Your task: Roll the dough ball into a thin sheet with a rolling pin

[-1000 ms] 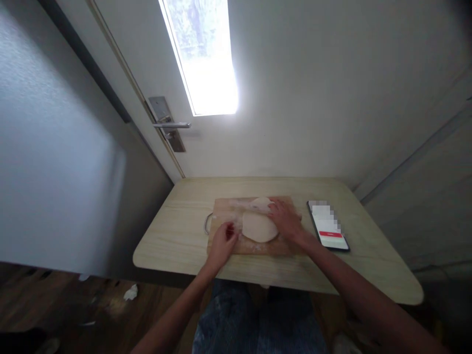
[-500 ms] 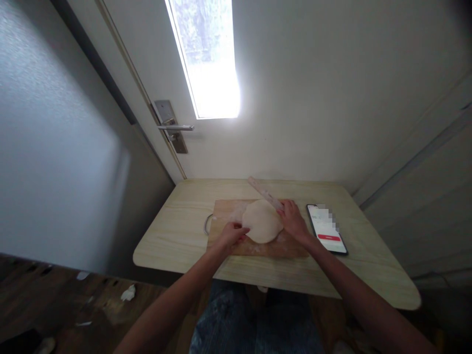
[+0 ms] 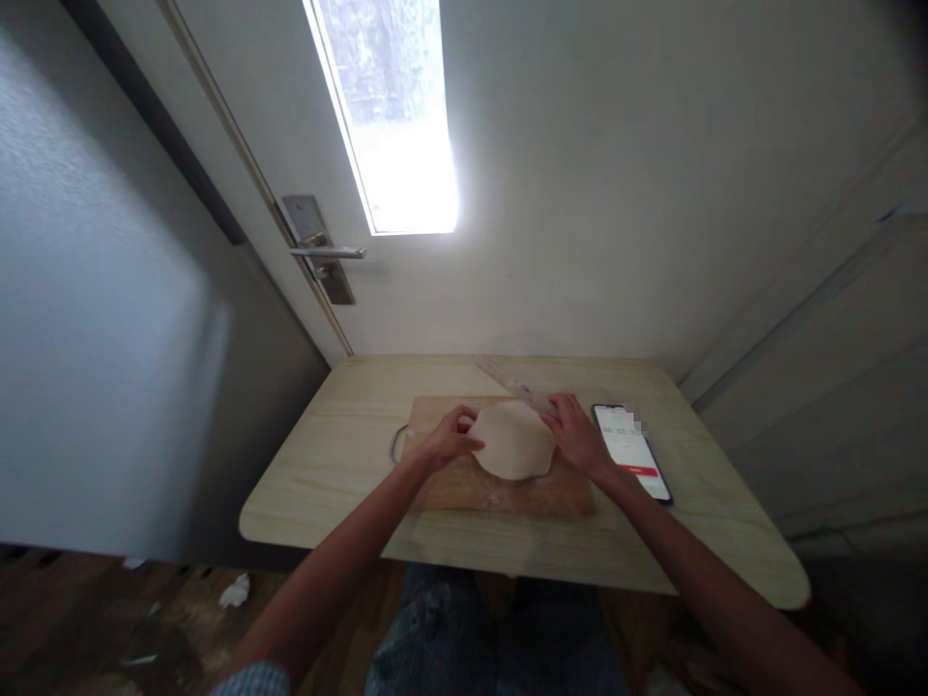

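Note:
A flat round of pale dough [image 3: 514,441] lies on a wooden board [image 3: 500,488] on the table. My left hand [image 3: 450,440] pinches the dough's left edge, fingers closed on it. My right hand [image 3: 578,435] rests at the dough's right edge, its fingers curled onto the dough. A thin wooden rolling pin [image 3: 511,382] lies slanted just behind the dough, with its near end by my right fingers.
A phone [image 3: 632,450] with a lit screen lies on the light wooden table [image 3: 340,464] right of the board. Behind the table stands a white door with a metal handle [image 3: 323,253] and a bright glass strip. Paper scraps lie on the dark floor at left.
The rolling pin went from under my hands to lying slanted behind the dough. My left hand moved up to grip the dough's left edge; my right hand shifted to its right edge.

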`<state>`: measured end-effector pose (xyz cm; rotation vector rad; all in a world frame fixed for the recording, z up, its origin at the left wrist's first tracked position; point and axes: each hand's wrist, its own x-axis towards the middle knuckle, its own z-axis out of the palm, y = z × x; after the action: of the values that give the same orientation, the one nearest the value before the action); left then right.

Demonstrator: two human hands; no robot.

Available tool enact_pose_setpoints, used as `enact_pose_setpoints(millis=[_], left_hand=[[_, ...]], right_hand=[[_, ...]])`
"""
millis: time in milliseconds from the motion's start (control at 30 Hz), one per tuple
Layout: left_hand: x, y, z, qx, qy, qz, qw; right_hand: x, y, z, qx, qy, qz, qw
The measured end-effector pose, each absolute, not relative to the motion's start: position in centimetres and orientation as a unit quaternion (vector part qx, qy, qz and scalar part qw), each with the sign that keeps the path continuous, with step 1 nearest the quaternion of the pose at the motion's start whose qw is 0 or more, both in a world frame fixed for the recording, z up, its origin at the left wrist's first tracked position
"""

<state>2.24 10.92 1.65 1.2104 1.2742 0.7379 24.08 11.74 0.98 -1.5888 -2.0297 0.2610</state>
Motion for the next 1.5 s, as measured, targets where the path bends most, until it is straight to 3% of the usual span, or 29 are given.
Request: enact_pose_setpoints(millis=[133, 300, 567, 800, 1000, 1233, 1500], left_hand=[[1.0, 14.5, 1.9, 0.548, 0.528, 0.293, 0.579], [0.6, 17.9, 2.5, 0.567, 0.557, 0.339, 0.503], [1.5, 16.1, 4.5, 0.668, 0.56, 0.312, 0.379], [1.9, 12.6, 2.1, 0.809, 0.529, 0.208, 0.154], [2.1, 11.0, 0.4, 0.803, 0.549, 0.196, 0.125], [2.2, 11.8, 0.0, 0.781, 0.593, 0.182, 0.07], [2.2, 13.4, 0.5, 0.792, 0.596, 0.126, 0.053]], right_hand=[[25.0, 11.8, 1.7, -0.542, -0.791, 0.13, 0.253], [26.3, 12.0, 2.8, -0.473, -0.85, 0.155, 0.174], [24.1, 13.6, 3.2, -0.401, -0.899, 0.151, 0.093], [22.1, 14.7, 3.1, -0.377, -0.913, 0.137, 0.073], [22.4, 16.3, 2.8, -0.433, -0.884, 0.145, 0.095], [20.5, 17.2, 2.6, -0.532, -0.846, 0.015, 0.005], [19.7, 17.0, 2.6, -0.554, -0.832, 0.005, -0.024]])
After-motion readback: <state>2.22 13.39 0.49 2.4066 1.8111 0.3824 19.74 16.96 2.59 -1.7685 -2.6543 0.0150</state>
